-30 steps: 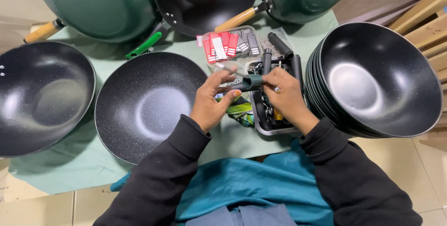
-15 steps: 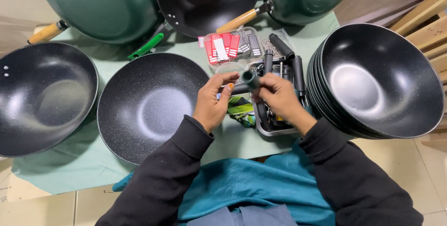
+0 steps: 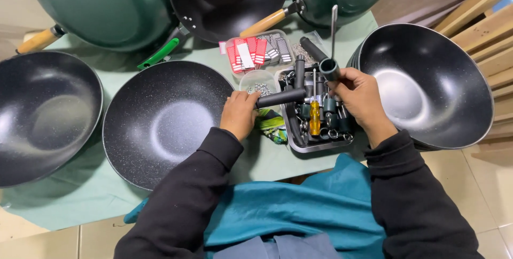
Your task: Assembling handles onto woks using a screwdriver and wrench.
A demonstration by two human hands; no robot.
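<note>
Fig.: head view, both hands over the parts tray. The left hand (image 3: 240, 114) is closed round one end of a black tubular handle (image 3: 281, 97), which lies roughly level and points toward 3 o'clock over the tray's left rim. The right hand (image 3: 359, 94) is closed round a second black handle (image 3: 328, 70), held more upright with its open end facing the camera; a thin metal rod (image 3: 334, 24) stands up from it toward 12 o'clock. Whether the rod is threaded into the handle or only seated cannot be told.

Below both hands: a steel tray (image 3: 320, 146) holding more black handles, loose rings and an orange-handled screwdriver (image 3: 315, 118). At 11 o'clock from the tray sits a small clear tub of screws (image 3: 261, 87), w/ a clear box of red and striped tags (image 3: 255, 50) just behind it. At 9 o'clock from the left hand lies a speckled black wok (image 3: 160, 120) on the green table cover (image 3: 64, 195); a stack of black woks (image 3: 427, 83) sits at 3 o'clock from the right hand.

Risks, as judged:
- Rod is tall and slender; if only loosely seated, tilting the right-hand handle could let it slide out and drop into the tray or strike a wok's coating.
- Left-hand handle is gripped at its end only; a slack grip could let the free end dip and knock the screw tub, scattering the screws.
- Two handles near each other: a careless swing could clash them and shift the rod.
</note>
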